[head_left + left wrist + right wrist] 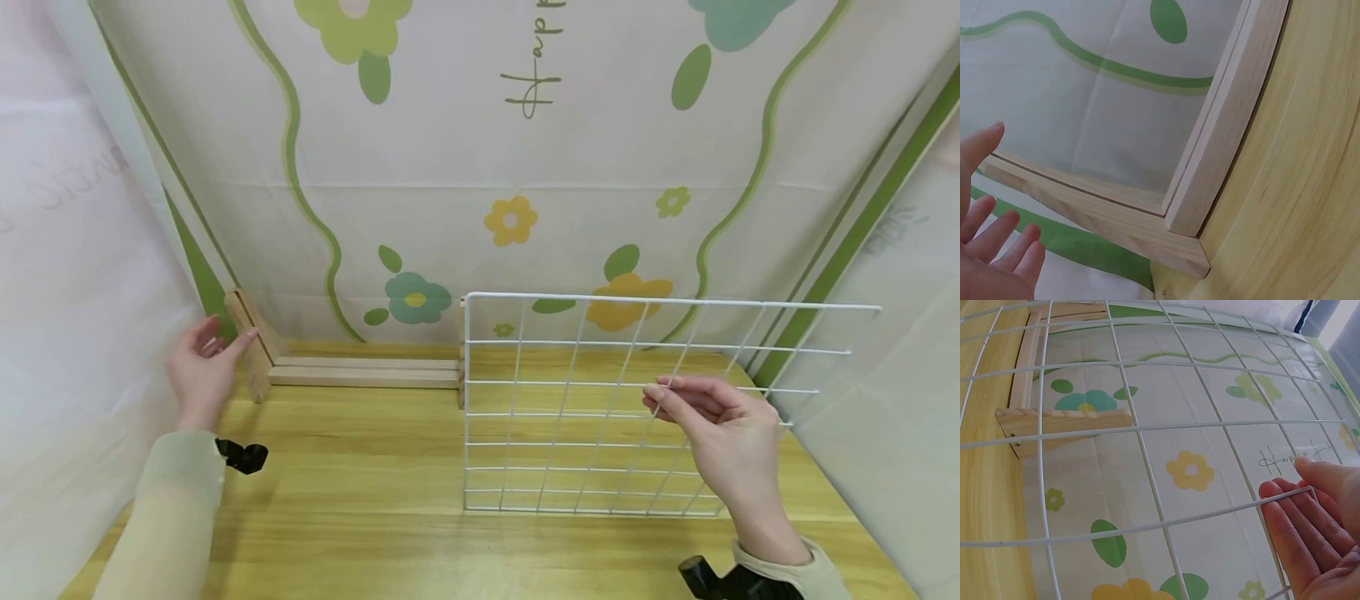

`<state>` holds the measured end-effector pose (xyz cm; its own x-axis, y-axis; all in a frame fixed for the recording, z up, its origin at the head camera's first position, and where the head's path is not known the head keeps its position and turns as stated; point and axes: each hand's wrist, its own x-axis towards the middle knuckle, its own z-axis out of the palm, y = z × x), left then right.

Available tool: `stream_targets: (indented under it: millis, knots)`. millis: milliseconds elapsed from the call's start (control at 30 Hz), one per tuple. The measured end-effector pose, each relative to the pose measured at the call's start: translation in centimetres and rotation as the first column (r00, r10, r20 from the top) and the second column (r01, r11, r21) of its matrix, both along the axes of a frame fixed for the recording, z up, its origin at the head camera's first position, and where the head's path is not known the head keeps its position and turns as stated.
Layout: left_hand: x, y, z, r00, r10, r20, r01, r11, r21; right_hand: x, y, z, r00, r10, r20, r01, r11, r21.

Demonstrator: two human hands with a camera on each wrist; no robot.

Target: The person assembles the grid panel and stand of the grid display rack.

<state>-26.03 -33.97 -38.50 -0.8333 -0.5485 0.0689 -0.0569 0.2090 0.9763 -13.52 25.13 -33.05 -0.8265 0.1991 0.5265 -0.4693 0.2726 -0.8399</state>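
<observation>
My right hand (738, 433) holds a white wire grid panel (558, 414) up on its edge, with thumb and fingertips pinching a wire in its right part. In the right wrist view the thumb and fingers (1291, 531) meet around the grid's wires. A pale wooden stand (367, 374) lies at the back left, a long double bar between two slanted end pieces. My left hand (206, 371) is beside its left end piece (1097, 209), fingers loosely bent and apart from the wood. Whether the thumb touches the wood I cannot tell. The grid partly hides the stand's right end piece.
A wood-grain tabletop (337, 483) lies beneath everything. White cloth with flowers and green lines (450, 150) hangs at the back, and more cloth (892, 350) closes in the left and right sides.
</observation>
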Motion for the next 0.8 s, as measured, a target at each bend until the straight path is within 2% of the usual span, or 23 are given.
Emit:
stream_targets:
  millis: [200, 533, 700, 800]
  knots:
    - [-0.5, -0.5, -0.4, 1.0, -0.009, 0.021, 0.008, 1.0, 0.029, 0.0, 0.0, 0.1, 1.0, 0.006, -0.009, -0.007, 1.0, -0.006]
    - [-1.2, -0.5, -0.9, 0.999, -0.049, 0.021, 0.049, 0.998, -0.039, 0.1, -0.1, 0.0, 1.0, 0.007, -0.006, -0.007, 1.0, -0.018]
    - [-1.3, -0.3, -1.0, 0.999, -0.048, 0.004, 0.048, 0.999, -0.022, 0.1, 0.0, 0.0, 1.0, 0.014, -0.013, -0.014, 0.999, -0.031]
    - [-1.2, -0.2, -1.0, 0.999, -0.041, -0.006, 0.041, 0.999, 0.019, 0.0, 0.0, 0.0, 1.0, 0.019, -0.014, -0.02, 0.999, -0.041]
